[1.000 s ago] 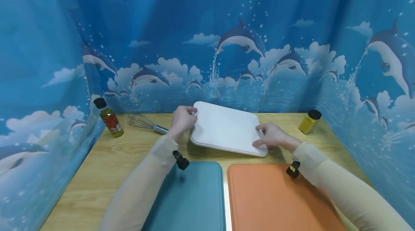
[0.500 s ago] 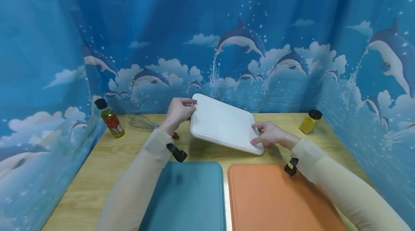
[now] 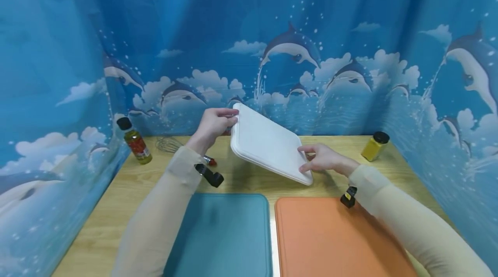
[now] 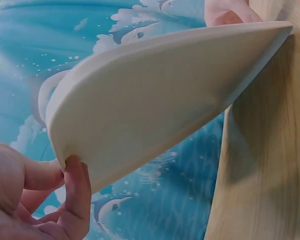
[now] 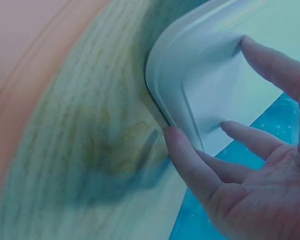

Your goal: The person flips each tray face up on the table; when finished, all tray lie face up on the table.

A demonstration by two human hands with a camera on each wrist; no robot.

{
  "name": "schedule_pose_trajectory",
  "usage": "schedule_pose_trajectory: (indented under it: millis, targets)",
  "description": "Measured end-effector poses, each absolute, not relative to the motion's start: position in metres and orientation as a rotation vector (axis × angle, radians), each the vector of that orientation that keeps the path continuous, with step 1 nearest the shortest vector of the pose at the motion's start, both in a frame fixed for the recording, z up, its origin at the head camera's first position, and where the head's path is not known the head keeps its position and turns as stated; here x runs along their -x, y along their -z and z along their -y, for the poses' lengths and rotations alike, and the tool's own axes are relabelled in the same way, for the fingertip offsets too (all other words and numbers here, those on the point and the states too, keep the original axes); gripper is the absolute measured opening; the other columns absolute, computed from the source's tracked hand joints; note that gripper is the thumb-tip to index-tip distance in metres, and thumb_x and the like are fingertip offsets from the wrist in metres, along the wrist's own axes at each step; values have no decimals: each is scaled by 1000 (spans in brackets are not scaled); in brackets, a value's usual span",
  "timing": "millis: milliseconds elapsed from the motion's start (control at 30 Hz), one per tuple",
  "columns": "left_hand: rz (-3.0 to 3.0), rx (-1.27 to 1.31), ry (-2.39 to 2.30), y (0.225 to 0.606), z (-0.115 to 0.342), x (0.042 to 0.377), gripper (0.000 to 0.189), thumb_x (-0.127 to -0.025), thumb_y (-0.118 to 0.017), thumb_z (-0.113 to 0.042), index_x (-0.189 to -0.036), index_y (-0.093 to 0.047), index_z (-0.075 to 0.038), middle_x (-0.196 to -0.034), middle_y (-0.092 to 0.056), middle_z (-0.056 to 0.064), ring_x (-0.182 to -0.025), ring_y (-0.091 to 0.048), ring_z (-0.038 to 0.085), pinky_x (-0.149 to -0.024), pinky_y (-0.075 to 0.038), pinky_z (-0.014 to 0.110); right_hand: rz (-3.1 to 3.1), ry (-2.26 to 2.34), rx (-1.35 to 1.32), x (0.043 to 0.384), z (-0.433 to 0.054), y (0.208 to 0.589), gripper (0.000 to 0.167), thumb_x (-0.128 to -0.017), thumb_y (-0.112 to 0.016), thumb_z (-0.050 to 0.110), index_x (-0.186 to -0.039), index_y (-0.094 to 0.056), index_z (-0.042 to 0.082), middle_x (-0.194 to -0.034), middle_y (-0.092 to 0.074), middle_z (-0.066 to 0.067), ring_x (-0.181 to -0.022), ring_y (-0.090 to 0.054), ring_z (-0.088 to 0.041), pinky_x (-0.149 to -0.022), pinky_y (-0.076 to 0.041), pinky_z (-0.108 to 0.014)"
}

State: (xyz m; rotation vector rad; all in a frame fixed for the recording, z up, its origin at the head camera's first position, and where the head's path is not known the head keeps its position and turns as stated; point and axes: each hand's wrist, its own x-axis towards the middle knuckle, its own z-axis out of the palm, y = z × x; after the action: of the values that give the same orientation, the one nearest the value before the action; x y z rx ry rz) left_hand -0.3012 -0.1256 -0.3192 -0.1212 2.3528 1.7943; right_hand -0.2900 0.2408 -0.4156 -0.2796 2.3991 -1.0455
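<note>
A white rectangular tray (image 3: 268, 143) with rounded corners and a stepped rim is tilted over the back middle of the table, left end high, right end low. My left hand (image 3: 212, 125) pinches its raised left edge between thumb and fingers; the left wrist view shows the tray's pale underside (image 4: 155, 105) and that pinch. My right hand (image 3: 320, 158) holds the lower right end. In the right wrist view some right fingertips (image 5: 247, 42) lie on the tray's face, while another finger reaches under the edge near the corner.
A teal rectangular board (image 3: 233, 234) and an orange one (image 3: 338, 238) lie side by side in front. Behind my left wrist lies a whisk (image 3: 168, 144), near an oil bottle (image 3: 136, 143) at the left. A yellow jar (image 3: 373, 147) with black lid stands at right. A dolphin-print curtain (image 3: 249, 52) encloses the table.
My left hand has risen and moved slightly left, lifting the tray's left end to a steeper tilt. My right hand has shifted a little left with the low end. More of the whisk handle shows.
</note>
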Motion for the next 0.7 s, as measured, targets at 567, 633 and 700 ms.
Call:
schedule_pose_trajectory:
  millis: [567, 633, 700]
  targets:
    - [-2342, 15, -1848, 284, 110, 297, 36, -115, -65, -20, -151, -72, -17, -156, -70, 7, -134, -74, 24, -107, -68, 45, -2487, 1006, 491, 271, -209, 310, 78, -108, -78, 35, -172, -44, 8, -180, -38, -26, -161, -47, -53, -121, -58, -62]
    - [-2337, 2, -1865, 281, 107, 297, 36, -115, -66, -19, -151, -72, -16, -156, -70, 7, -132, -75, 24, -106, -69, 44, -2488, 1017, 517, 269, -204, 293, 76, -108, -77, 33, -172, -44, 9, -180, -39, -24, -160, -50, -50, -119, -59, -60]
    - [-2338, -10, -1882, 278, 105, 297, 36, -115, -67, -19, -150, -72, -15, -155, -70, 8, -131, -76, 24, -105, -69, 44, -2481, 1040, 537, 268, -198, 278, 75, -108, -77, 31, -172, -44, 9, -180, -40, -23, -159, -52, -48, -118, -61, -57]
